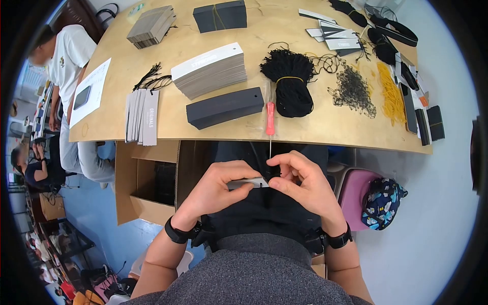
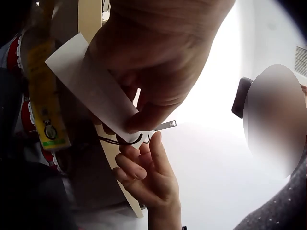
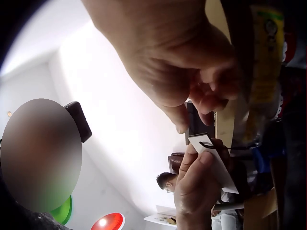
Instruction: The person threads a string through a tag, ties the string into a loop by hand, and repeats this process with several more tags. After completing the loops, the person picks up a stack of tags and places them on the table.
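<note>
My left hand (image 1: 216,185) pinches a pale card tag (image 1: 258,182) between thumb and fingers, just off the table's front edge. A dark cord (image 3: 230,148) passes through the hole near the tag's end in the right wrist view. Beside that end is my right hand (image 1: 305,188), its thumb and index finger apart and other fingers bent; whether it touches the cord is unclear. The left wrist view shows the pale tag (image 2: 88,88) slanting under the left hand (image 2: 158,57), with a small metal piece (image 2: 167,125) close by. A pink-handled tool (image 1: 270,118) lies with its shaft over the edge.
On the table (image 1: 117,66) stand stacked tags (image 1: 211,73), dark tags (image 1: 223,108), a cord bundle (image 1: 295,89), pins (image 1: 353,91) and yellow bands (image 1: 390,94). Corded tags (image 1: 142,117) lie at left. Below are a cardboard box (image 1: 145,178) and pink stool (image 1: 353,195). A person (image 1: 73,56) is at left.
</note>
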Demonstrator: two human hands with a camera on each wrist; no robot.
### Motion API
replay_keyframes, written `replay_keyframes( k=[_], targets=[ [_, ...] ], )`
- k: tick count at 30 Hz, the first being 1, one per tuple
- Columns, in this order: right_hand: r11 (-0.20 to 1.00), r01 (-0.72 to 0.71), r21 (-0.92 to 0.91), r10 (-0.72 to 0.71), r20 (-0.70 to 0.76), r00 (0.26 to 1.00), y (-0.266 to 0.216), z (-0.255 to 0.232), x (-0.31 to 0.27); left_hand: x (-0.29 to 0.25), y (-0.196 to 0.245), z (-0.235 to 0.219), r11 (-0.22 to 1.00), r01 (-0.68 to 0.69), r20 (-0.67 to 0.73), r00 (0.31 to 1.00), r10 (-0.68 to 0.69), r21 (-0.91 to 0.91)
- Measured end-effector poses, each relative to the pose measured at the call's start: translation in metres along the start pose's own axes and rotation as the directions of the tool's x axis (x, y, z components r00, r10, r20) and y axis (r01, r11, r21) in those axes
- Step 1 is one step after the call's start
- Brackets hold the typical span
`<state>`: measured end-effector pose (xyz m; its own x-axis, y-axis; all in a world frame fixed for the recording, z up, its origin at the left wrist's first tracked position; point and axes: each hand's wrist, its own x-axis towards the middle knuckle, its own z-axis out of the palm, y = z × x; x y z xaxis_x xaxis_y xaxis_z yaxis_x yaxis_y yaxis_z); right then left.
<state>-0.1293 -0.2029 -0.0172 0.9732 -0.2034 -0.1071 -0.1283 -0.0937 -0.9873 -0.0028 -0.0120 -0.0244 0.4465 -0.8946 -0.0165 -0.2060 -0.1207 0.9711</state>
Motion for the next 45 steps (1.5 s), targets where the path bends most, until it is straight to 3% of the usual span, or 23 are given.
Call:
replay_keyframes(
  k=[1,3,7,9,10,12,14,15,16,17,18,20,23,27,33,35,45],
  targets=[
    [1.0,0.0,0.001,0.0,0.003,1.0,0.002,-0.001,0.0,0.0,0.0,0.0,1.0,0.001,-0.003,1.0,-0.001,0.001],
    [0.978,0.105,-0.177,-0.102,0.028,0.994,0.009,-0.005,-0.001,0.0,0.001,0.0,1.0,-0.008,0.005,1.0,0.008,0.002],
    [0.995,0.06,-0.073,-0.06,0.004,0.998,0.01,-0.001,-0.003,0.0,0.001,0.0,1.0,0.02,0.022,1.0,-0.02,-0.015],
    [0.944,-0.181,0.275,0.164,0.082,0.983,0.007,-0.001,-0.005,0.0,0.001,0.0,1.0,0.03,0.031,0.999,-0.03,-0.002],
    [0.944,-0.181,0.276,0.164,0.083,0.983,0.01,-0.002,-0.006,0.0,0.0,-0.001,1.0,0.03,0.031,0.999,-0.03,-0.002],
    [0.67,-0.345,0.657,0.174,0.314,0.934,0.02,-0.009,-0.009,0.0,-0.001,-0.001,0.999,0.041,0.035,0.999,-0.04,-0.022],
    [0.681,-0.401,0.613,0.231,0.34,0.912,0.015,-0.01,-0.011,-0.001,0.002,-0.003,0.988,0.099,0.033,0.995,-0.096,-0.119],
    [0.838,-0.426,0.34,0.346,0.271,0.898,0.011,-0.009,-0.01,-0.001,0.003,-0.003,0.964,0.154,0.035,0.988,-0.15,-0.215],
    [0.896,-0.443,0.03,0.432,0.167,0.886,0.008,-0.008,-0.009,-0.001,0.003,-0.002,0.964,0.154,0.036,0.988,-0.15,-0.216],
    [0.956,-0.278,-0.093,0.285,0.081,0.955,0.008,-0.004,-0.009,-0.001,0.002,-0.001,0.938,0.185,0.026,0.982,-0.185,-0.293],
    [0.956,-0.277,-0.093,0.285,0.081,0.955,0.009,-0.001,-0.01,-0.001,0.001,0.0,0.905,0.212,0.018,0.975,-0.221,-0.369],
    [0.984,-0.142,-0.103,0.151,0.081,0.985,0.012,0.003,-0.012,-0.001,0.0,0.0,0.906,0.215,0.007,0.974,-0.228,-0.365],
    [0.971,-0.112,-0.211,0.118,0.013,0.993,0.0,0.008,-0.009,-0.002,-0.001,0.002,0.905,0.221,0.0,0.972,-0.237,-0.363],
    [0.978,-0.077,-0.196,0.08,0.005,0.997,0.008,0.019,-0.008,-0.003,-0.004,0.003,0.893,0.225,-0.009,0.969,-0.248,-0.391],
    [0.999,-0.027,-0.043,0.026,-0.008,1.0,0.026,0.027,-0.013,-0.007,-0.002,0.001,0.861,0.214,-0.046,0.963,-0.264,-0.461],
    [0.993,-0.021,0.116,0.027,-0.052,0.998,0.029,0.027,-0.014,-0.008,0.0,-0.001,0.855,0.216,-0.044,0.963,-0.267,-0.471],
    [0.998,0.035,-0.06,-0.039,-0.067,0.997,0.019,0.035,-0.01,-0.006,0.005,0.003,0.878,0.167,-0.101,0.966,-0.236,-0.45]
  ],
)
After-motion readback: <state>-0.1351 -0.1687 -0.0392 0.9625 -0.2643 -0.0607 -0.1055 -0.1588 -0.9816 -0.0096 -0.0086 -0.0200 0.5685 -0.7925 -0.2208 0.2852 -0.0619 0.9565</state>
